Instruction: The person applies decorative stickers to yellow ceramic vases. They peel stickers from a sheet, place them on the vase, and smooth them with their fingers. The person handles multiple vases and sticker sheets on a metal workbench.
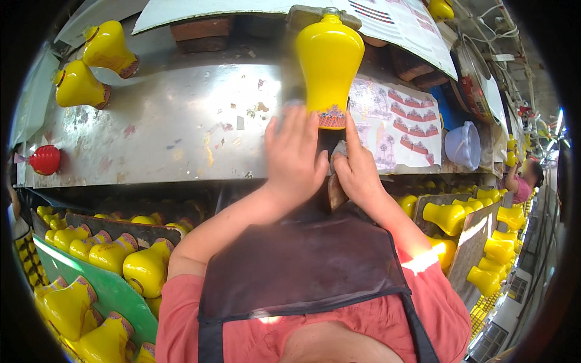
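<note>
In front of me lies a glossy yellow vase (pixel 330 57), its neck pointing away and resting at a dark block (pixel 305 17). A patterned blue and red band runs round its base, which faces me. My left hand (pixel 293 154) is beside the base on the left, fingers stretched out and slightly blurred, holding nothing. My right hand (pixel 358 172) has its index finger extended along the base's right side. Its thumb and other fingers close on a grey-brown flat piece (pixel 336 192) whose kind I cannot make out.
Two yellow vases (pixel 109 48) stand at the metal table's (pixel 163 133) far left, near a red container (pixel 45 160). Printed pattern sheets (pixel 414 130) and a pale bucket (pixel 463 145) are on the right. Boards with several vases (pixel 109 254) flank me. A person (pixel 525 181) is far right.
</note>
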Demonstrator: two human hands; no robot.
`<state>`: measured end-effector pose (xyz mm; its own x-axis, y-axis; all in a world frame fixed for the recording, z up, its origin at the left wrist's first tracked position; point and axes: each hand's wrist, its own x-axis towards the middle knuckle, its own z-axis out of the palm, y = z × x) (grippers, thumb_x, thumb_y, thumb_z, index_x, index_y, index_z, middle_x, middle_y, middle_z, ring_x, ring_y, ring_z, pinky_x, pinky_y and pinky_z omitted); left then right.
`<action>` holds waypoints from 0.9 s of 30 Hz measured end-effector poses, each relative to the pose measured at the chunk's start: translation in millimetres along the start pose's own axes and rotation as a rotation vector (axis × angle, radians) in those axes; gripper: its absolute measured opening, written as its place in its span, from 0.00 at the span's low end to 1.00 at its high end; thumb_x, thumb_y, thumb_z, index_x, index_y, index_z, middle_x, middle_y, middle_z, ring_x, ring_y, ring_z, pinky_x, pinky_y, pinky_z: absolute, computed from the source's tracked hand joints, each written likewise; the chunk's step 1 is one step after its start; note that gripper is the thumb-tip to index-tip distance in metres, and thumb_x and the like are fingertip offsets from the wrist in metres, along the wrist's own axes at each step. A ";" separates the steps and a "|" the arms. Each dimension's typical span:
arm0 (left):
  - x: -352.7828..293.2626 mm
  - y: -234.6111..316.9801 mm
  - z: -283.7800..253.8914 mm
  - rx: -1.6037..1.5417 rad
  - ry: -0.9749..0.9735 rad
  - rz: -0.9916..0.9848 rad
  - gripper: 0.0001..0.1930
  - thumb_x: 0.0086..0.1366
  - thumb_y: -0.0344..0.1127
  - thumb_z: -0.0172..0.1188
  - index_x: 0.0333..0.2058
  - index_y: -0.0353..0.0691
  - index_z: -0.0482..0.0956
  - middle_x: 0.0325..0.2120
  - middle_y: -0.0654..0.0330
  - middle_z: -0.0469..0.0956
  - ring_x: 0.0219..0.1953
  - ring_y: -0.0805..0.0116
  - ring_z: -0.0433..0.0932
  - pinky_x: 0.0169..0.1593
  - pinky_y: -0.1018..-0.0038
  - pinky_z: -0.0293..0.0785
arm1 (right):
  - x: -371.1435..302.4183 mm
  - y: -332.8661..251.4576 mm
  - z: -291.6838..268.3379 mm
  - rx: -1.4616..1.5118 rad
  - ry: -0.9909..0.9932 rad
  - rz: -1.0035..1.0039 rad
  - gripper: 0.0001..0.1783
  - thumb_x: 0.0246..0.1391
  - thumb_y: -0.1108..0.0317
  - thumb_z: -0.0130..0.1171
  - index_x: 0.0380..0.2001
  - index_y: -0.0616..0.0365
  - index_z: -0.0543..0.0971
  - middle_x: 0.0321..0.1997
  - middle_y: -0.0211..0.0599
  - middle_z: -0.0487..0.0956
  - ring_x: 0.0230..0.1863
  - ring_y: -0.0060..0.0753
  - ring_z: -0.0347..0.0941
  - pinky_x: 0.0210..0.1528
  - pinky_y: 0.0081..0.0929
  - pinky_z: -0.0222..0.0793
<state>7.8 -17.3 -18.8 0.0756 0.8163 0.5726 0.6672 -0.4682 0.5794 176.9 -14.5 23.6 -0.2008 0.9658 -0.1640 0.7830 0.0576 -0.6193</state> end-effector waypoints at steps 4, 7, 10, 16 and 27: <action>0.5 -2.0 -1.7 0.010 -0.020 -0.005 0.40 0.54 0.32 0.67 0.66 0.27 0.67 0.63 0.39 0.72 0.69 0.42 0.69 0.73 0.48 0.49 | 5.9 1.1 -19.7 0.250 0.005 -0.061 0.36 0.62 0.65 0.52 0.73 0.62 0.60 0.44 0.54 0.84 0.46 0.55 0.79 0.50 0.44 0.73; -1.1 -1.9 -1.7 0.011 -0.031 -0.011 0.41 0.54 0.32 0.67 0.67 0.29 0.66 0.64 0.40 0.71 0.70 0.43 0.67 0.73 0.48 0.49 | 17.2 5.9 -50.7 0.618 0.058 0.236 0.24 0.67 0.63 0.52 0.62 0.62 0.76 0.43 0.37 0.84 0.42 0.24 0.77 0.46 0.23 0.72; -2.7 0.1 1.2 0.025 -0.030 -0.023 0.41 0.54 0.32 0.67 0.68 0.29 0.65 0.64 0.40 0.71 0.70 0.43 0.66 0.74 0.48 0.49 | 27.0 10.2 -57.1 0.959 0.194 0.076 0.12 0.67 0.66 0.56 0.47 0.62 0.78 0.39 0.32 0.82 0.35 0.19 0.77 0.37 0.19 0.71; -2.4 1.6 4.0 0.035 -0.023 -0.054 0.41 0.55 0.33 0.67 0.68 0.29 0.65 0.65 0.42 0.72 0.71 0.45 0.66 0.74 0.49 0.50 | 47.0 4.3 -38.8 0.249 0.489 -0.361 0.12 0.62 0.73 0.64 0.48 0.61 0.79 0.39 0.43 0.84 0.35 0.29 0.81 0.36 0.24 0.75; -0.4 -1.9 5.1 -0.007 -0.023 -0.088 0.41 0.53 0.33 0.68 0.67 0.35 0.66 0.63 0.47 0.71 0.70 0.43 0.62 0.71 0.46 0.51 | 40.9 -26.9 -49.2 -0.285 0.491 -0.949 0.18 0.45 0.70 0.64 0.43 0.46 0.84 0.29 0.31 0.75 0.30 0.38 0.76 0.30 0.33 0.71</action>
<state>10.3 -15.0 -23.1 0.0343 0.8620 0.5057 0.6666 -0.3967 0.6311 176.6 35.9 71.3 -0.5861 0.4897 0.6455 0.5540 0.8236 -0.1217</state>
